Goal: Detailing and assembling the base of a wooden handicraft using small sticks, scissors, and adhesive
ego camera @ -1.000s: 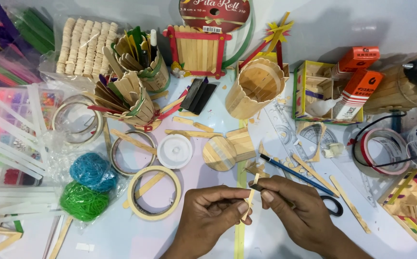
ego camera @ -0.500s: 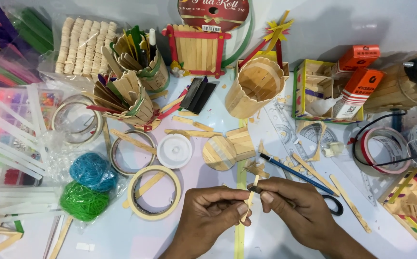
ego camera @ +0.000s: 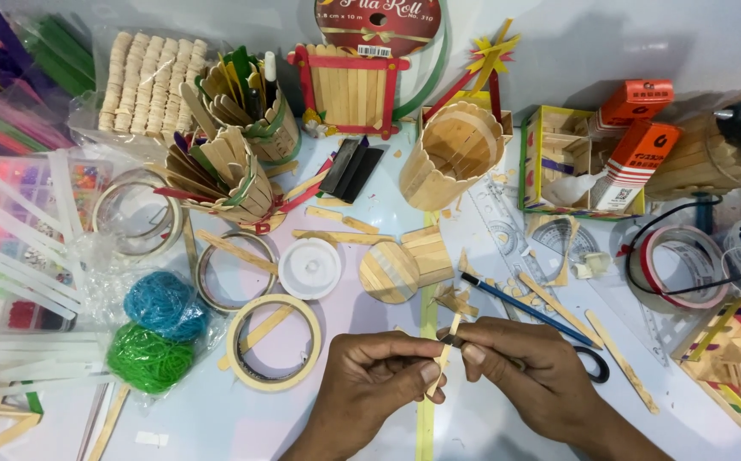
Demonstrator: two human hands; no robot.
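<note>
- Craft stick [ego camera: 444, 358]: a thin pale wooden stick, held nearly upright just above the counter [ego camera: 362, 171], low in the middle of the view, between two bare hands.
- Left hand [ego camera: 379, 380]: grip closed on the lower part of the stick, thumb and forefinger pinching it from the side; the other fingers curl under.
- Right hand [ego camera: 528, 371]: grip closed on a dark, slim tool [ego camera: 454, 340] whose tip meets the stick's upper part; it looks like a blade, though the tool's kind cannot be told for sure.
- To do this well, by the look of it: keep the left pinch low and firm so the stick cannot twist, keep the fingertips clear of the tool's tip, and work with short, light strokes directed away from the holding thumb.
- Just above the hands lie a blue pencil [ego camera: 524, 309], wood scraps [ego camera: 454, 299] and a round disc of glued sticks [ego camera: 389, 271].
- Black scissors [ego camera: 594, 365] peek out beside the right hand.
- Left of the hands sit a tape ring [ego camera: 273, 341], a white lid [ego camera: 310, 267], and blue [ego camera: 161, 303] and green [ego camera: 147, 358] bundles of elastic bands.
- Farther back stands a stick-built bucket [ego camera: 454, 154].
</note>
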